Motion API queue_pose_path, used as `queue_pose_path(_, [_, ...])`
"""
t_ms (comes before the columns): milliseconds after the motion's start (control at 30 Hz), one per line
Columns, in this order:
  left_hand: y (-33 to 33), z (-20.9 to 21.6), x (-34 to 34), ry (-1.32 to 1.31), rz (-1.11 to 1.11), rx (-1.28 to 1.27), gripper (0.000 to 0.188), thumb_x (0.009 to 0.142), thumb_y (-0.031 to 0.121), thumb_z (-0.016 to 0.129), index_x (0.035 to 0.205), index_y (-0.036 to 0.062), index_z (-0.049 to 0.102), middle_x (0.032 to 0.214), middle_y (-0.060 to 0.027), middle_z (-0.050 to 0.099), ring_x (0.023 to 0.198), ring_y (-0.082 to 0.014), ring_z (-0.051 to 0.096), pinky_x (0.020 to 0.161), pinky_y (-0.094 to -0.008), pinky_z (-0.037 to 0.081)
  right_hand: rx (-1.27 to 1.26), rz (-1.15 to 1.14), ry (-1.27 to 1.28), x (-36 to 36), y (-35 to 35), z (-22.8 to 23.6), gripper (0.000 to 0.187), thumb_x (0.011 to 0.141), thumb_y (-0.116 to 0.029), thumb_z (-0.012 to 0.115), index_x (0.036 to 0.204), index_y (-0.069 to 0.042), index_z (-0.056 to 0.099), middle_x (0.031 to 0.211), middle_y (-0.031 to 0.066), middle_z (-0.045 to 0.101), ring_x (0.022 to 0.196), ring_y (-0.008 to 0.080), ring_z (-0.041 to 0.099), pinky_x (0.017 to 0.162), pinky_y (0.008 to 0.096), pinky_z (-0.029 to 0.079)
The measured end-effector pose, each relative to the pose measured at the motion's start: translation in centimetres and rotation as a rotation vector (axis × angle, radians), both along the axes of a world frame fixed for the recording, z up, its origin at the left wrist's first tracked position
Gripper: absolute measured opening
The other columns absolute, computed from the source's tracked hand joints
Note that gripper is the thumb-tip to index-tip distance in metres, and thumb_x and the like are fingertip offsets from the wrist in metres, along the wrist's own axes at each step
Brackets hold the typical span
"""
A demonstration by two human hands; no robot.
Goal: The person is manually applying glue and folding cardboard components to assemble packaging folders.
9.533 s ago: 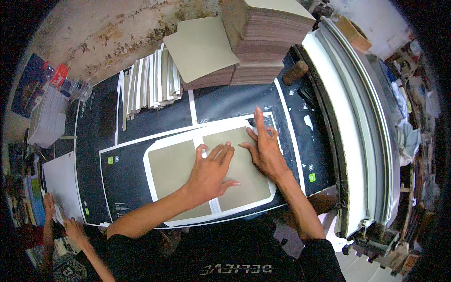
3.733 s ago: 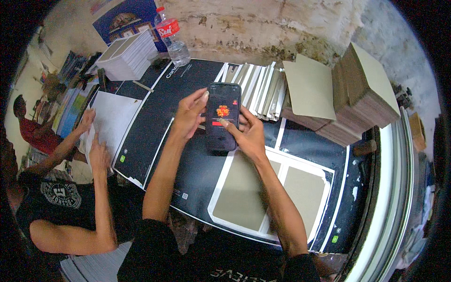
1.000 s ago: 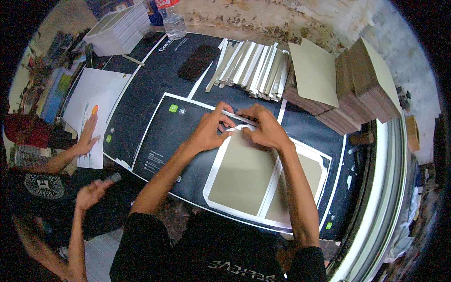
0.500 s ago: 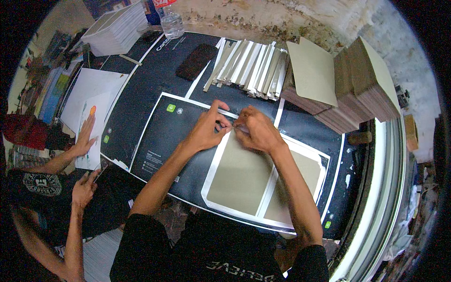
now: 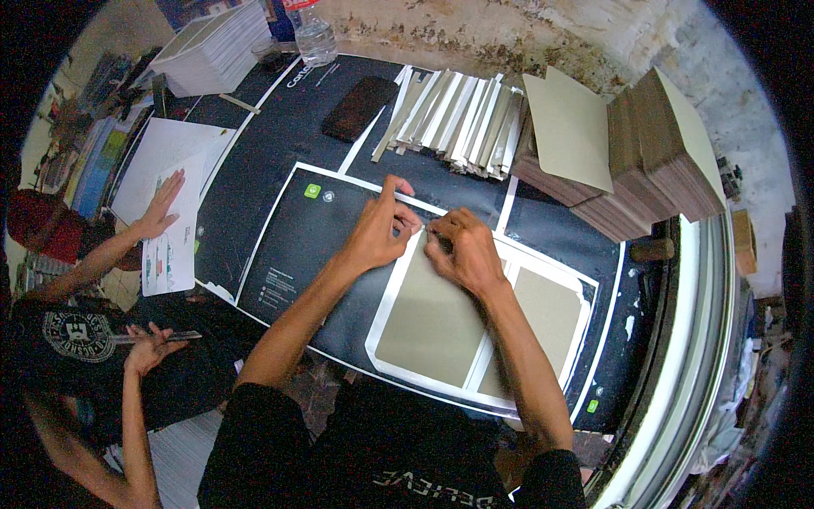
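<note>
Two grey boards [image 5: 434,318] lie side by side on a white cover sheet [image 5: 392,316], a strip of which runs between them. At the left board's far left corner, my left hand [image 5: 383,229] is closed in a pinch on the sheet's edge, its other fingers curled and raised. Just to its right, my right hand [image 5: 466,253] is bent over the same far edge, thumb and fingertips closed together on the paper. The fingertips nearly meet, and the bit of paper between them is mostly hidden. My right forearm crosses above the boards.
Behind are a pile of white and grey strips [image 5: 454,123], a dark phone [image 5: 360,109] and a water bottle [image 5: 316,38]. Stacked grey boards [image 5: 627,153] stand at far right, a paper stack [image 5: 212,51] at far left. A co-worker's hand [image 5: 158,208] rests on printed sheets at left.
My right hand has turned a little and its fingertips have drawn slightly apart from the left hand's. At left, the co-worker's lower hand has moved back with a thin flat tool.
</note>
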State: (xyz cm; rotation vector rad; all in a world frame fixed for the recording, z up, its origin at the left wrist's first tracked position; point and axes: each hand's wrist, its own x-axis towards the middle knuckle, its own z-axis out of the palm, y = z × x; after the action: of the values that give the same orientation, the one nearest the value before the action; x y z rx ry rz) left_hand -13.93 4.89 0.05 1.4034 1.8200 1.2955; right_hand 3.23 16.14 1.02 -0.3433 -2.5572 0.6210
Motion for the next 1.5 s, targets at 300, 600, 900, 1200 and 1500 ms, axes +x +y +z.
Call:
queue_pose_path(300, [-0.1,-0.3,0.1,-0.107,0.007,-0.048,0.064,0.081,-0.006,0.072,0.133,-0.0005,0.034,0.090,-0.0158,0.075,0.079,-0.0218,0.073,0.069,-0.0332,0.058,0.439,0.128,-0.328,1.6,-1.7,0.6,0.037,0.081,-0.011,0.068,0.113,0.007,0.066,0.107,0.0180,0.062,0.113,0.0349,0.058,0.087,0.0433,0.057])
queue_pose_path(600, [-1.4,0.1,0.0,-0.117,-0.021,-0.059,0.074,0.084,-0.009,0.069,0.145,0.0063,0.028,0.098,-0.0150,0.073,0.092,-0.0233,0.073,0.078,-0.0340,0.058,-0.305,0.136,-0.272,-0.1,2.1,3.8,0.029,0.083,-0.008,0.065,0.109,0.002,0.072,0.101,0.0284,0.069,0.097,0.0429,0.068,0.092,0.0471,0.055])
queue_pose_path(900, [-1.1,-0.3,1.1,0.000,0.073,0.013,0.072,0.084,-0.005,0.071,0.142,-0.0022,0.028,0.088,-0.0165,0.075,0.081,-0.0274,0.075,0.071,-0.0363,0.060,-0.106,0.244,-0.307,-1.8,2.8,2.1,0.027,0.082,-0.008,0.065,0.105,0.004,0.074,0.097,0.0245,0.068,0.093,0.0421,0.067,0.085,0.0458,0.055])
queue_pose_path(1200, [-0.8,0.0,1.2,0.028,0.109,-0.013,0.065,0.081,-0.007,0.070,0.132,-0.0032,0.031,0.082,-0.0163,0.074,0.075,-0.0268,0.075,0.068,-0.0353,0.059,-0.091,0.246,-0.222,-1.3,2.7,2.0,0.027,0.080,-0.010,0.065,0.101,0.004,0.074,0.092,0.0233,0.068,0.085,0.0416,0.067,0.081,0.0463,0.056])
queue_pose_path(1500, [0.1,-0.7,1.0,-0.027,0.164,-0.103,0.069,0.078,-0.004,0.071,0.133,-0.0047,0.029,0.081,-0.0168,0.074,0.072,-0.0261,0.074,0.066,-0.0357,0.058,0.409,0.263,-0.371,0.2,-0.1,0.4,0.016,0.084,-0.008,0.062,0.090,0.004,0.071,0.099,0.0200,0.061,0.098,0.0354,0.064,0.085,0.0429,0.057])
